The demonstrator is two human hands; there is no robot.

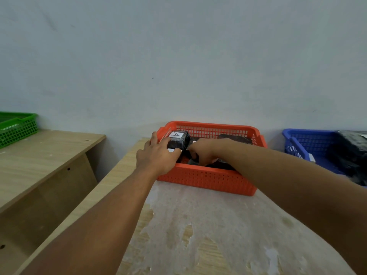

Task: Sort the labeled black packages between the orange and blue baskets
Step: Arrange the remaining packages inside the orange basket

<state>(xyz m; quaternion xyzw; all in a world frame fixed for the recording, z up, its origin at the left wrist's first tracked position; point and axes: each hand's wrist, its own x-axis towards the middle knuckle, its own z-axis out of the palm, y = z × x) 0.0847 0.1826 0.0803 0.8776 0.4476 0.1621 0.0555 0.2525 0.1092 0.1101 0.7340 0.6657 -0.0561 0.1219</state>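
Note:
The orange basket (208, 179) stands on the table against the wall and holds several black packages. A package with a white "A" label (178, 138) lies at its left end. My left hand (158, 155) lies over the basket's left front corner, fingers on that package. My right hand (202, 150) reaches into the basket's middle, fingers curled down on a black package (193, 161); how firmly it grips is hidden. The blue basket (309, 141) sits at the right with a large black package (351, 155) in it.
A green basket (17, 128) rests on a lower wooden desk (39, 155) at the left, with a gap between desk and table. The table (198, 225) has a worn, patchy top. A plain wall rises right behind the baskets.

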